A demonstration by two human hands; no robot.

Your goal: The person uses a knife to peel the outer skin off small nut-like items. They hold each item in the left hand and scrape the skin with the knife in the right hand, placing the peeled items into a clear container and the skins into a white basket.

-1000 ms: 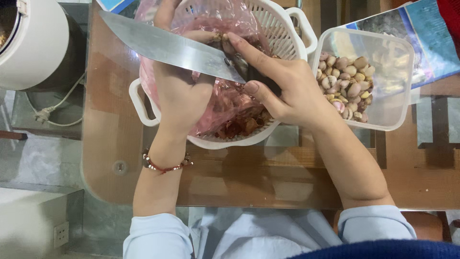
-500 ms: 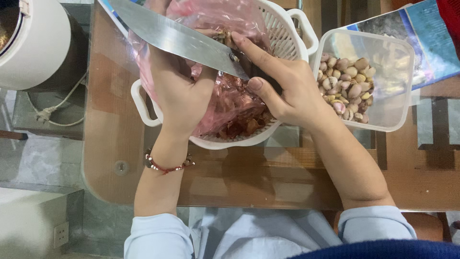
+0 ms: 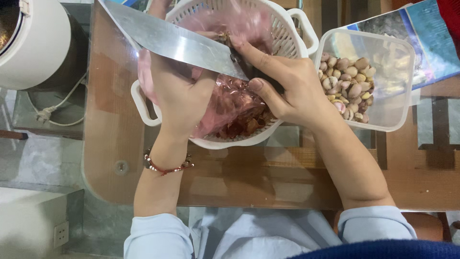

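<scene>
The right hand (image 3: 292, 88) has its fingers closed round the handle of a broad knife (image 3: 172, 41), blade pointing left over the white colander (image 3: 287, 36), so the left hand (image 3: 179, 96) can grip the pink bag (image 3: 225, 103) inside it

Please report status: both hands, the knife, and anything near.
Right hand grips large steel knife. Left hand holds pink plastic bag over white slotted basket. Clear tub of seeds beside.

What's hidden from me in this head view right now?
- Knife handle: wrapped by the right hand.
- What is being cut: covered by the blade and the left hand.
- Left fingertips: behind the blade and the pink bag.
- Colander far rim: cut off by the top edge.
- Bag contents: blurred by the plastic.
</scene>
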